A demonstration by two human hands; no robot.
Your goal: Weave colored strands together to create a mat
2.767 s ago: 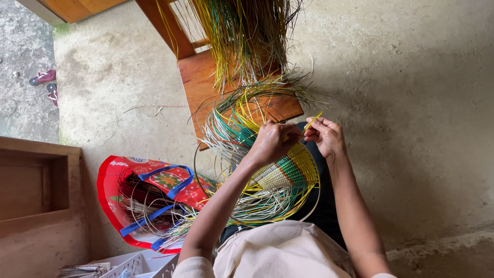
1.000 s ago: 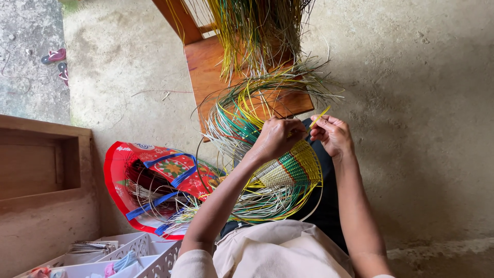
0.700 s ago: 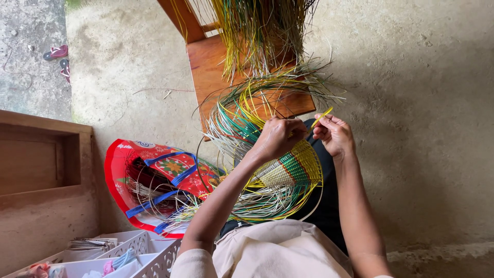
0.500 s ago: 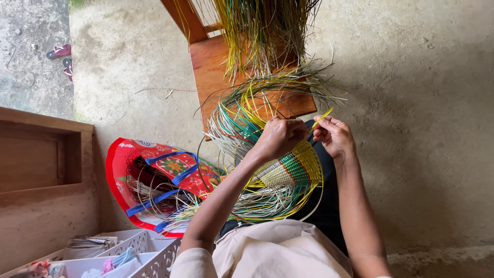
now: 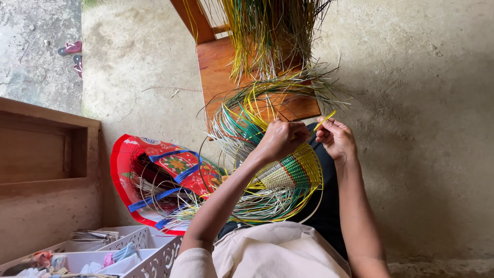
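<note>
A half-woven round basket (image 5: 288, 172) of green, yellow and white strips rests on my lap, with many loose strip ends (image 5: 247, 116) fanning out from it. My left hand (image 5: 280, 139) is closed over the basket's upper edge, gripping the weave. My right hand (image 5: 335, 138) sits just to the right of it, pinching a thin yellow strip (image 5: 324, 121) between thumb and fingers. The two hands are almost touching.
A wooden chair (image 5: 242, 77) stands ahead with a hanging bundle of green and yellow strips (image 5: 267, 31). A red patterned bag (image 5: 159, 180) with blue handles lies on the concrete floor at left. A wooden bench (image 5: 41, 170) and white plastic trays (image 5: 103, 252) are at lower left.
The view has shifted slightly, showing more of the trays and bench. My hands stay at the basket's edge; the right hand keeps working the yellow strip with small moves.
</note>
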